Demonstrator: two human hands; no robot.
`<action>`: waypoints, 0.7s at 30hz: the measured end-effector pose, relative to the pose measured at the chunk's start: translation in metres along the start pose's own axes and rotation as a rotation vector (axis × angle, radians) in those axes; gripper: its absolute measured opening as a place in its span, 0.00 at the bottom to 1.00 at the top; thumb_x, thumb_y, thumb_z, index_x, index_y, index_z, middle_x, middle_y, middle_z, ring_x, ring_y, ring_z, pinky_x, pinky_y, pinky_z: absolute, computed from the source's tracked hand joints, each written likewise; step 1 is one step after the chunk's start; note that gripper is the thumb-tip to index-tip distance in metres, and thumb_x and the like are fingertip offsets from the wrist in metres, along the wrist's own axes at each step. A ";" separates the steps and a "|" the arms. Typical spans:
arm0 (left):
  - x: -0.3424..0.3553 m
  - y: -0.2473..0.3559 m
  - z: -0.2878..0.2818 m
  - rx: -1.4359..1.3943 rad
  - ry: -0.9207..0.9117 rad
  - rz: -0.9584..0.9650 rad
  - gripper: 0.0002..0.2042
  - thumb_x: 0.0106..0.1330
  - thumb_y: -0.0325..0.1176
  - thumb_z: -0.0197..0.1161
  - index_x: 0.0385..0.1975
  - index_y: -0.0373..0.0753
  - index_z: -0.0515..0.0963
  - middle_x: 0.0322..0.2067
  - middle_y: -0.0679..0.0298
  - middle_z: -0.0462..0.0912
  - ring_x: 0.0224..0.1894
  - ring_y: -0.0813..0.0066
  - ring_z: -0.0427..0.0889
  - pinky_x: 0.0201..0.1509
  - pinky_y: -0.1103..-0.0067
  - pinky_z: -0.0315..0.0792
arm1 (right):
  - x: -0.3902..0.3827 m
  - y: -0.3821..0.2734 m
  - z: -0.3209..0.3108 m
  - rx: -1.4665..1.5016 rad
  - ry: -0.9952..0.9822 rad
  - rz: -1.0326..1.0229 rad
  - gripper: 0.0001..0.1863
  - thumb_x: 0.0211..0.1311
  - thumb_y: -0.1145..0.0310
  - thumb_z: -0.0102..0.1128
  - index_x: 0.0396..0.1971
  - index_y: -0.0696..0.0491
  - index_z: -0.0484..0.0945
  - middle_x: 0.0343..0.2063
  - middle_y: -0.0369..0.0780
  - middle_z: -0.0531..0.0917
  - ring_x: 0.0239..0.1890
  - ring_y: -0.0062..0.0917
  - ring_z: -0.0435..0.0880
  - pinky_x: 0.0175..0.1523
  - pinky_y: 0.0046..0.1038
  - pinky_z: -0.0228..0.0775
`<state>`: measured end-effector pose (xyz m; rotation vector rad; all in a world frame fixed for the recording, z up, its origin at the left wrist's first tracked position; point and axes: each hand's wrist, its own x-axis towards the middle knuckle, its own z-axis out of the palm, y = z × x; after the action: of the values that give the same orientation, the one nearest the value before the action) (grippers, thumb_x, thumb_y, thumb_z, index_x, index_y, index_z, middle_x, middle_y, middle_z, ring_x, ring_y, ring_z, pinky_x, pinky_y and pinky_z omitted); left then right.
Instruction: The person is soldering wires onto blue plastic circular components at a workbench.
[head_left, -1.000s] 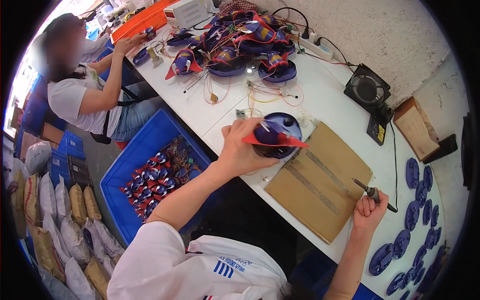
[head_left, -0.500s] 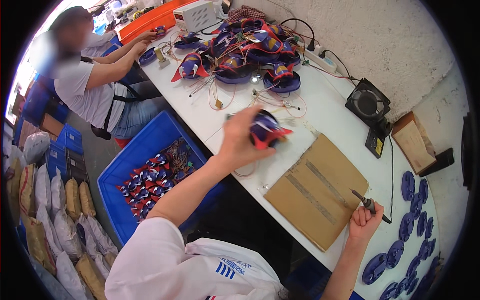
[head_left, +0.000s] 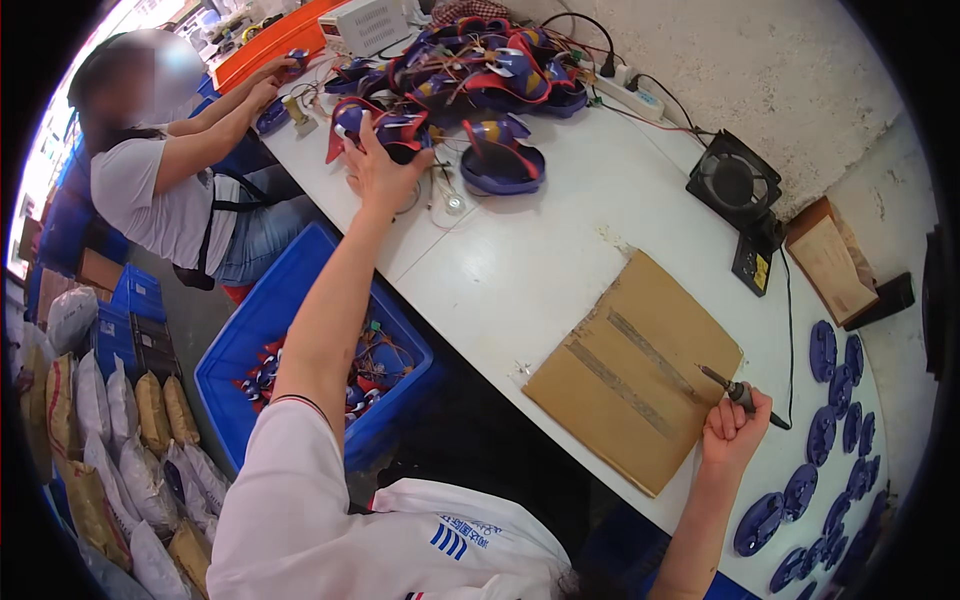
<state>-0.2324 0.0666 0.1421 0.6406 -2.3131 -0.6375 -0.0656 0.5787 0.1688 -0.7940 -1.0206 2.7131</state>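
My left hand (head_left: pixel 385 180) reaches to the near edge of a heap of purple and red toy shells (head_left: pixel 490 75) with loose wires. Its thumb and fingers span one purple and red toy shell (head_left: pixel 402 130) among the others; the palm hides part of the grip. Beside it another shell (head_left: pixel 502 160) rests on the table, and a small round clear part (head_left: pixel 454 204) on wires lies close to my wrist. My right hand (head_left: pixel 733 430) is closed around a soldering iron (head_left: pixel 742 394), its tip pointing up and left over the edge of a cardboard sheet (head_left: pixel 640 370).
A blue bin (head_left: pixel 215 375) of toy parts stands left of the white table (head_left: pixel 470 290). Black fan (head_left: pixel 735 180), power strip (head_left: pixel 630 95) and open carton (head_left: pixel 830 265) line the wall. Several purple bases (head_left: pixel 765 522) lie at right. A co-worker (head_left: pixel 150 180) sits at far left.
My left hand has carried the purple and red toy shell away from the table's middle, up and left to the heap. My right hand still holds the soldering iron, barely moved.
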 end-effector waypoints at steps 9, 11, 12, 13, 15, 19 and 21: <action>-0.069 0.044 -0.010 -0.083 -0.113 0.224 0.68 0.35 0.58 0.77 0.73 0.49 0.34 0.71 0.38 0.29 0.72 0.29 0.31 0.64 0.33 0.33 | 0.001 0.000 -0.003 -0.014 -0.017 -0.006 0.08 0.62 0.66 0.52 0.27 0.54 0.75 0.08 0.27 0.61 0.06 0.12 0.52 0.11 0.17 0.41; -0.071 0.061 -0.004 0.049 -0.183 0.075 0.69 0.34 0.60 0.78 0.73 0.50 0.33 0.71 0.38 0.25 0.71 0.27 0.27 0.63 0.32 0.32 | 0.000 0.000 -0.002 -0.023 -0.026 0.005 0.08 0.61 0.66 0.52 0.27 0.54 0.75 0.08 0.27 0.61 0.06 0.12 0.52 0.11 0.18 0.41; -0.066 0.069 0.000 0.110 -0.163 0.051 0.69 0.34 0.62 0.78 0.73 0.50 0.33 0.71 0.38 0.24 0.71 0.26 0.25 0.63 0.32 0.31 | -0.001 0.000 -0.001 -0.019 -0.031 0.013 0.08 0.61 0.66 0.52 0.27 0.54 0.76 0.08 0.27 0.61 0.06 0.13 0.52 0.11 0.18 0.41; -0.059 0.076 0.002 0.095 -0.156 0.028 0.68 0.35 0.63 0.77 0.73 0.51 0.35 0.70 0.38 0.21 0.70 0.23 0.22 0.60 0.29 0.34 | -0.001 -0.001 -0.001 -0.008 -0.028 0.012 0.08 0.61 0.66 0.52 0.27 0.54 0.76 0.08 0.27 0.61 0.06 0.13 0.52 0.11 0.18 0.41; -0.047 0.085 0.002 0.141 -0.145 0.033 0.66 0.37 0.62 0.76 0.73 0.50 0.37 0.70 0.38 0.21 0.69 0.22 0.22 0.59 0.27 0.36 | -0.003 -0.001 0.001 -0.012 -0.028 0.020 0.08 0.61 0.66 0.52 0.27 0.54 0.75 0.08 0.27 0.61 0.07 0.13 0.52 0.12 0.18 0.42; -0.057 0.099 -0.012 0.117 -0.086 0.124 0.59 0.42 0.59 0.76 0.73 0.48 0.45 0.71 0.38 0.28 0.70 0.23 0.24 0.55 0.25 0.39 | -0.004 0.000 0.000 -0.006 -0.006 0.021 0.08 0.60 0.66 0.52 0.27 0.54 0.75 0.08 0.27 0.61 0.07 0.13 0.52 0.12 0.18 0.42; -0.076 0.110 -0.016 0.186 0.022 0.276 0.55 0.43 0.53 0.78 0.71 0.48 0.51 0.70 0.36 0.39 0.71 0.27 0.34 0.59 0.28 0.40 | -0.001 -0.001 0.000 0.000 -0.018 0.027 0.09 0.61 0.65 0.52 0.27 0.54 0.75 0.08 0.27 0.61 0.07 0.13 0.52 0.12 0.18 0.42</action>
<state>-0.2008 0.1909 0.1833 0.3961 -2.3997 -0.2889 -0.0645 0.5787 0.1699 -0.7905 -1.0216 2.7472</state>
